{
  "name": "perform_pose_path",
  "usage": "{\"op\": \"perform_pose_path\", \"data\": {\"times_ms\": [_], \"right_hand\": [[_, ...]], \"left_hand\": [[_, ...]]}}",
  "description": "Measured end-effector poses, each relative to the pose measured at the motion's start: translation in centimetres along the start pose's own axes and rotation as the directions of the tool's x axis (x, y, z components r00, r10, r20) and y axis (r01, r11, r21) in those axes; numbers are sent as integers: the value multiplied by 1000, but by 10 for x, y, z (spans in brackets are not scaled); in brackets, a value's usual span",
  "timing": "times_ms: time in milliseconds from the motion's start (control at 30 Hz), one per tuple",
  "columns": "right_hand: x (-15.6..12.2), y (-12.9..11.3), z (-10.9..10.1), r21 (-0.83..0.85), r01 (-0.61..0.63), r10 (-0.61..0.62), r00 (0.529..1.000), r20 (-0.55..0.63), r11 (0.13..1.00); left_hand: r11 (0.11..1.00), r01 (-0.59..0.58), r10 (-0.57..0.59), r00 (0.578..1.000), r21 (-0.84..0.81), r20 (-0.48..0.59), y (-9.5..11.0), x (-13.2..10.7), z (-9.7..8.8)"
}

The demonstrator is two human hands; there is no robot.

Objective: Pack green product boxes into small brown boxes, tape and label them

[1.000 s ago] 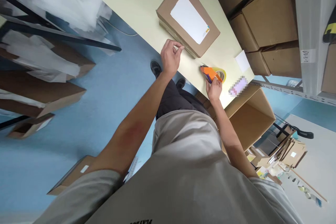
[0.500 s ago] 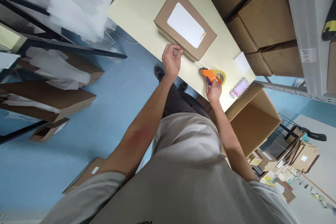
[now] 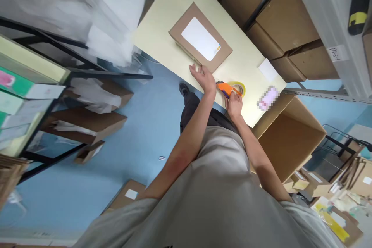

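Observation:
A flat cardboard box (image 3: 200,42) with a white label lies on the pale yellow table (image 3: 171,11). My left hand (image 3: 205,78) hovers at the table's near edge just below the box's corner, fingers spread, holding nothing. My right hand (image 3: 234,102) grips the handle of an orange tape dispenser (image 3: 229,88) with a yellowish tape roll, resting on the table to the right of the box.
A white slip (image 3: 267,70) lies on the table's right end. Stacked cardboard boxes (image 3: 287,19) fill shelves at right. An open carton (image 3: 287,135) stands below the table. Racks with white bags (image 3: 110,27) and boxes stand at left over blue floor.
My left hand let go of the box's near edge, opened and shifted right toward the tape dispenser. The right hand stays on the dispenser. The view has swung left.

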State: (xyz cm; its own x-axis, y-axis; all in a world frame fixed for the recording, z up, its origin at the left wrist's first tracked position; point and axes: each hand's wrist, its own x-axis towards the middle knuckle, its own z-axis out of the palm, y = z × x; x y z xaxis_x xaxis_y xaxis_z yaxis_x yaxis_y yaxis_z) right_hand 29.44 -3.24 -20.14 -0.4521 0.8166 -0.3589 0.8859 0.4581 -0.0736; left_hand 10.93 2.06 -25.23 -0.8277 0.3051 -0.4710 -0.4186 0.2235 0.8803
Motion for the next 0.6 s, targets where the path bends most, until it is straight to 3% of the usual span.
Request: {"op": "perform_pose_path", "data": {"times_ms": [100,200,433,600], "right_hand": [[-8,-5,0,25,18,-18,1000,12,1000],[-15,-12,-2,38,26,-28,998,50,999],[-11,-50,-5,134,94,-108,989,100,986],[-8,-67,-11,195,85,-113,984,140,977]], "left_hand": [[999,-50,49,998,16,48,10,11,11],[997,-58,52,991,46,122,21,28,8],[982,-127,65,924,141,377,49,71,-39],[953,-173,52,902,249,428,59,85,-52]]}}
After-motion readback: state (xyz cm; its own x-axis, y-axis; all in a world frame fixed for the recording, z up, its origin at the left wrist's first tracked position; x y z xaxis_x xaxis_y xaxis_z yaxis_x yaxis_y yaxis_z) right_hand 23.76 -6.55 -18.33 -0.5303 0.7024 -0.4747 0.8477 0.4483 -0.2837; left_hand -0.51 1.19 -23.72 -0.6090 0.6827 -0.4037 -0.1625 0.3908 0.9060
